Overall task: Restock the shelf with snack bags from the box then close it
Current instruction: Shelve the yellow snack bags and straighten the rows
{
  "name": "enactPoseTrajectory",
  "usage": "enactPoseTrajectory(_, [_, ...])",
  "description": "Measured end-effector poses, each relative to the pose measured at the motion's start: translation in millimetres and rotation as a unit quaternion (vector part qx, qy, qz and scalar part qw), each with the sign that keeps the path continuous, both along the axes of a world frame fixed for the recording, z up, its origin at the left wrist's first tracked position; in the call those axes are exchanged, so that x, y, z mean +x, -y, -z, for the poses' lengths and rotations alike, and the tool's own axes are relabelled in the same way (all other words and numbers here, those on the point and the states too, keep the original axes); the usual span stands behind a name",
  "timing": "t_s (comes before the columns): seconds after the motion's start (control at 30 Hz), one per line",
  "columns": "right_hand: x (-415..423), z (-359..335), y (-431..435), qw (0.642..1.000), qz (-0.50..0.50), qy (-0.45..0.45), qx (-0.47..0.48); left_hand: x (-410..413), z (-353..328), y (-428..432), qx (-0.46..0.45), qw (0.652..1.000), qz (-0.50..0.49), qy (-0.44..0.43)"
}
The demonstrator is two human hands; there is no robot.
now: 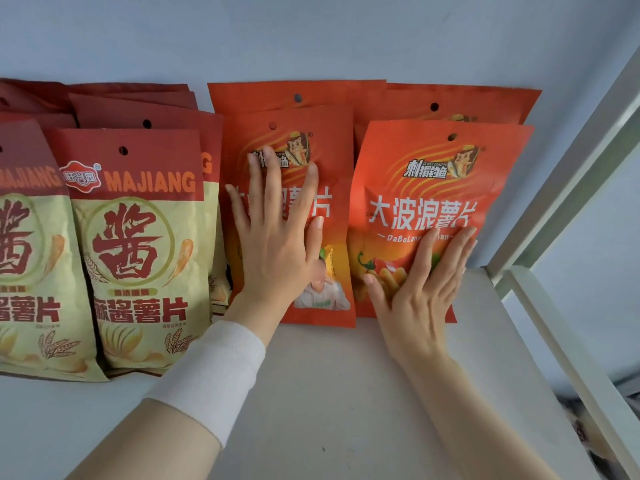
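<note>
Two rows of orange snack bags stand upright on the white shelf (329, 393), leaning against the back wall. My left hand (277, 233) presses flat with straight fingers on the front bag of the left orange row (332, 188). My right hand (422, 282) lies flat on the lower part of the front bag of the right orange row (433, 188). More orange bags stand behind each front bag. The box is out of sight.
Rows of red-and-cream MAJIANG snack bags (138, 244) fill the shelf's left side. A white shelf post (568, 174) and front rail (575, 368) bound the right side. Bare shelf surface lies in front of the orange bags.
</note>
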State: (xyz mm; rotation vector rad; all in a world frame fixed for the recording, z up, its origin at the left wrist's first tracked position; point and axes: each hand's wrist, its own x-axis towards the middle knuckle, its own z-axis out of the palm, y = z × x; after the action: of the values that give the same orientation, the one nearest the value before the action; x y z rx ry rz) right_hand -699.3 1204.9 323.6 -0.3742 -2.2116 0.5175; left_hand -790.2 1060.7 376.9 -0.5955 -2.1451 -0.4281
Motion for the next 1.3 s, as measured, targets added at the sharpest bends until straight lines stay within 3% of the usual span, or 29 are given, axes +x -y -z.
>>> enactPoseTrajectory(0.17, [0, -2, -2, 1.0, -0.012, -0.009, -0.012, -1, 0, 1, -0.023, 1.0, 0.01, -0.017])
enactPoseTrajectory(0.3, [5, -14, -16, 0.987, -0.057, -0.067, -0.131, 1, 1, 4, -0.038, 0.999, 0.013, -0.016])
enactPoseTrajectory(0.47, [5, -27, -29, 0.969, -0.063, -0.041, -0.234, 4, 5, 5, -0.037, 0.999, 0.011, -0.028])
enactPoseTrajectory(0.93, [14, -32, -8, 0.987, -0.028, 0.011, -0.156, 16, -1, 11, -0.067, 0.997, -0.037, 0.026])
enactPoseTrajectory(1.2, [59, -60, 6, 0.995, 0.038, 0.066, 0.068, 61, -27, 36, -0.156, 0.979, -0.026, 0.127])
enactPoseTrajectory(1.3, [78, -76, 22, 0.987, 0.024, 0.111, 0.109, 90, -42, 48, -0.177, 0.97, 0.01, 0.164])
